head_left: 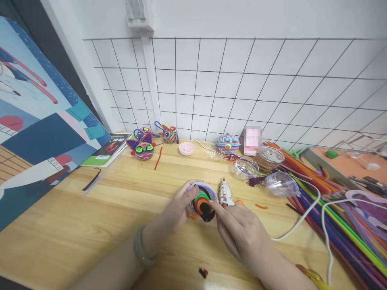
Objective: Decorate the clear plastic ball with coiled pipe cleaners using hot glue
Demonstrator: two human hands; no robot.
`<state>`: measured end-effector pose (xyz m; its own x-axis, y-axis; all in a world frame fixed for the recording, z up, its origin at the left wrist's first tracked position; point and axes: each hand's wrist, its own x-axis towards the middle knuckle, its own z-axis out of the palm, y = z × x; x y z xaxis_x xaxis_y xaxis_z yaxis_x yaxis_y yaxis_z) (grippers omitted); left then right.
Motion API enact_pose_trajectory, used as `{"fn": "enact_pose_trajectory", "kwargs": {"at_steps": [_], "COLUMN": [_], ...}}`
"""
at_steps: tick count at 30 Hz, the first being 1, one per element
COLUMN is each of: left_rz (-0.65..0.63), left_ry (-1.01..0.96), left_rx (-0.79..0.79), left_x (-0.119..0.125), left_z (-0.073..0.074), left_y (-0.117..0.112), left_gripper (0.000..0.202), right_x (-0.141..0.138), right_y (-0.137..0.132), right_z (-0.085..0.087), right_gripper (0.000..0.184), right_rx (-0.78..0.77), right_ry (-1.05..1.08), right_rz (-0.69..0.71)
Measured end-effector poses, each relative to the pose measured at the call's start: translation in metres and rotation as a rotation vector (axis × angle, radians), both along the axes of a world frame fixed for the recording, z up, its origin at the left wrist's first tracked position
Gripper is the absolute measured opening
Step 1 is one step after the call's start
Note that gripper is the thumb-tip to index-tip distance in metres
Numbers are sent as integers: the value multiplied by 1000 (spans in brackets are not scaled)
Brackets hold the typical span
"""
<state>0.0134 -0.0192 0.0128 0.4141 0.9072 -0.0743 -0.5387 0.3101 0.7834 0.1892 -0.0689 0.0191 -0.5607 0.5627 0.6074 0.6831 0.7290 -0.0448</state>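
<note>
My left hand (pixel 180 205) is wrapped round the side of a ball wound with pipe cleaners (pixel 197 196), its thumb on the upper edge. On the ball's face are green, orange and red coils with a black middle, inside a lilac rim. My right hand (pixel 242 225) has its index fingertip pressed at the black part, the other fingers curled below. Just behind this hand is a white glue gun (pixel 225 192), nozzle pointing away; its handle is partly hidden. A short orange pipe-cleaner piece (pixel 193 216) shows by the left fingers.
Finished pipe-cleaner balls (pixel 144 150) and a pink dish (pixel 186 149) stand near the wall. Clear plastic shells (pixel 282 184) lie at the right. Bundled pipe cleaners (pixel 335 221) and a white cord (pixel 316 201) run along the right side. A picture board (pixel 45 121) leans left.
</note>
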Motion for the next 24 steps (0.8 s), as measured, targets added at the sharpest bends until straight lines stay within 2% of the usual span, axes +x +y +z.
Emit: {"fn": "enact_pose_trajectory", "kwargs": {"at_steps": [5, 13, 24], "left_rz": [-33, -141, -122], "left_ry": [-34, -112, -110], "left_rx": [4, 41, 70], "left_x": [-1, -7, -6], "left_z": [-2, -6, -7], "left_y": [1, 3, 5], "left_gripper": [35, 52, 53], "right_x": [2, 5, 3], "right_y": [1, -1, -2], "right_z": [4, 9, 10], "right_gripper": [34, 33, 33], "right_rx": [14, -6, 56], "right_ry": [-5, 0, -28], "right_rz": [-13, -26, -31]}}
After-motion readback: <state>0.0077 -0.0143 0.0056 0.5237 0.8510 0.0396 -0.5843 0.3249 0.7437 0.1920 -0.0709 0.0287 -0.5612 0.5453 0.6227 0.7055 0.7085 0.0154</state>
